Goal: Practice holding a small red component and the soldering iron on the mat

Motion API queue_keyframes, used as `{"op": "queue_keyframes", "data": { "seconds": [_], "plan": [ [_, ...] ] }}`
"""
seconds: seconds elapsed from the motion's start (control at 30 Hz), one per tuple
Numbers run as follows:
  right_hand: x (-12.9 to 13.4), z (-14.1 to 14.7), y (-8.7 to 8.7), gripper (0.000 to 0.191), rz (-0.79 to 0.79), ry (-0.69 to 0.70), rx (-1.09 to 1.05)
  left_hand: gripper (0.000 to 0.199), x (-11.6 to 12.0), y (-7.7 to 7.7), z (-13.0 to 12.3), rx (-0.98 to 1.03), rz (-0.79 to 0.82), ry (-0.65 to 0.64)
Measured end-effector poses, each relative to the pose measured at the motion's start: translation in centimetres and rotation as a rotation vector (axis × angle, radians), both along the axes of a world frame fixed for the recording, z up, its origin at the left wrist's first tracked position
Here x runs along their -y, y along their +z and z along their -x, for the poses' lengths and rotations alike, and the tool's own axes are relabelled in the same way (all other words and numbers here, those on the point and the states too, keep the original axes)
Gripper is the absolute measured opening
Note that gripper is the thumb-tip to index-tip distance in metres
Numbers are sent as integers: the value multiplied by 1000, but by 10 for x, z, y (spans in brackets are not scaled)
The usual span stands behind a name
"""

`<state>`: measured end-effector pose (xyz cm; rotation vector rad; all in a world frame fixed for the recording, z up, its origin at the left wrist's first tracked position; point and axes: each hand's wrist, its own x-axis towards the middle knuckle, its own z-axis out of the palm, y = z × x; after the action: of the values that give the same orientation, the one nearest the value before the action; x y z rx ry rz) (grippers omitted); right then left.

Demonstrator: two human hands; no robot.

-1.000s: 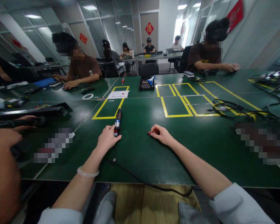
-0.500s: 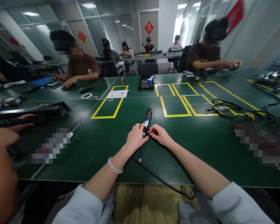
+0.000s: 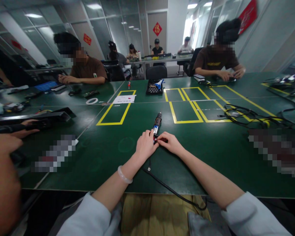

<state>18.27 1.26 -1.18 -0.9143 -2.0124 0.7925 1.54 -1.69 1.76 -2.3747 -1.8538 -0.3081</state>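
A slim dark electric tool (image 3: 157, 123) lies on the green table, its narrow tip pointing away from me. A shiny silver, motor-like section shows in its middle. My left hand (image 3: 146, 143) is closed over the near end, fingers along its left side. From the right, my right hand (image 3: 169, 143) pinches at that same end, where small red and dark parts show; the thing between its fingertips is too small to make out. A black cable (image 3: 167, 188) runs from under my left hand over the table edge. A small metal ring (image 3: 148, 169) sits beside it.
Yellow tape outlines (image 3: 186, 122) mark the green table (image 3: 108, 173). A black tray (image 3: 154, 89), a roll of white tape (image 3: 91, 101), a paper sheet (image 3: 124, 99) and a red screwdriver (image 3: 129, 85) lie farther back. Tangled cables (image 3: 238, 113) lie right. Co-workers sit around; one's arm (image 3: 5, 164) is close at left.
My hands stay at the near end of the tool, with only slight finger shifts. The co-worker at far right has lowered their hands to the table. The far-left co-worker's hands have moved left.
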Motion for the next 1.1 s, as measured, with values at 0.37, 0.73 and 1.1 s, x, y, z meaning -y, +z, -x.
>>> {"op": "queue_keyframes", "data": {
  "seconds": [0.37, 0.73, 1.1],
  "plan": [
    [-1, 1, -2, 13, 71, -16, -56, 63, -7, 1, 15, -54, -24, -4],
    [-1, -1, 1, 12, 73, -4, -10, 64, 16, 8, 109, -134, 7, 116],
    [-1, -1, -2, 11, 72, 11, 2, 69, 47, 13, 231, -304, 59, 435]
  ]
}}
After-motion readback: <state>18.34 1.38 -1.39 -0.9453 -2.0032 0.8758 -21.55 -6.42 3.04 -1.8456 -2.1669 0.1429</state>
